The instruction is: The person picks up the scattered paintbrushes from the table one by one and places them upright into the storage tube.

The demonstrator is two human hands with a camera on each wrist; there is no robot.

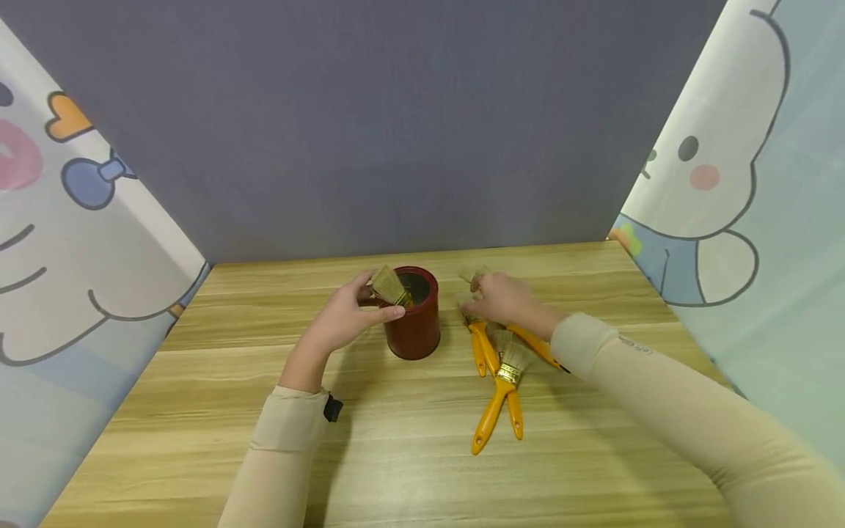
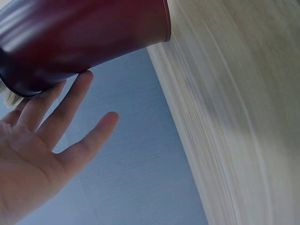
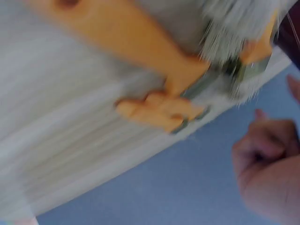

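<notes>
Brush (image 1: 387, 286) beside left hand (image 1: 345, 315), fingers apart, touching red can (image 1: 414, 337); right hand (image 1: 505, 297): closure cannot be told, loose brushes (image 1: 507, 373) adjacent.

One dark red can (image 1: 414, 334). One brush (image 1: 386, 284) at the can's mouth, bristle end showing. Right of the can: brushes (image 1: 491, 420), at least five orange handles; they overlap and the right hand covers some, exact total unclear. Hands: two, left hand (image 1: 348, 312) at the can's left, right hand (image 1: 507, 297) to its right. One wooden table (image 1: 403, 462) under the can. One grey panel (image 1: 396, 132) behind it. Two printed cloths (image 1: 759, 264), one each side, well apart from the can.
</notes>
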